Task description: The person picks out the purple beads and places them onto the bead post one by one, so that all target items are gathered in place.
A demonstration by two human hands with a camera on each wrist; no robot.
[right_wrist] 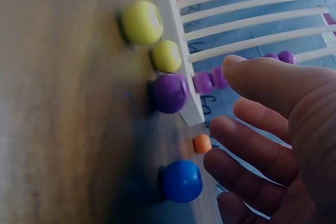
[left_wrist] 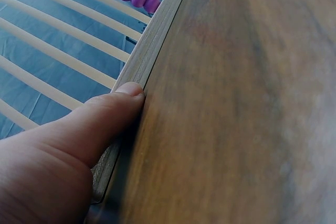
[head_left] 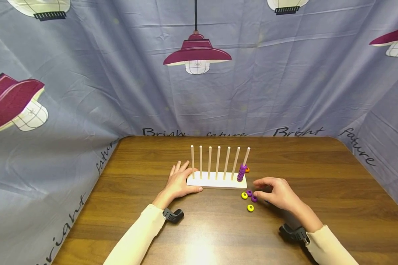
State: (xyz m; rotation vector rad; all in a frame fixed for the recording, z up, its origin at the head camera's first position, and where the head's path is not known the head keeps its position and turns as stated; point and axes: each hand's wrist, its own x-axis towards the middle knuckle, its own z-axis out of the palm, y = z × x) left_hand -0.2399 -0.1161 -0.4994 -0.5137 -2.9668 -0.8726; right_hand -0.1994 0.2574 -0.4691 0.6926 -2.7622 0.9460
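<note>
A pale wooden rack [head_left: 216, 185] with a row of upright pegs stands on the table. Several purple beads [head_left: 241, 174] are stacked on its rightmost peg. My left hand [head_left: 178, 183] grips the rack's left end, its thumb along the front edge and fingers at the back; the left wrist view shows this thumb on the wooden base [left_wrist: 149, 51]. My right hand [head_left: 278, 193] hovers past the rack's right end, fingers apart and holding nothing. Near its thumb lie loose purple beads [head_left: 249, 193] and yellow beads [head_left: 250, 208]. A blue bead [right_wrist: 182, 181] sits below the fingers in the right wrist view.
An orange bead [head_left: 247, 170] lies behind the rack's right end. The brown wooden table [head_left: 146, 154] meets a grey-blue curtain [head_left: 136, 92] printed with lamps at its back and sides.
</note>
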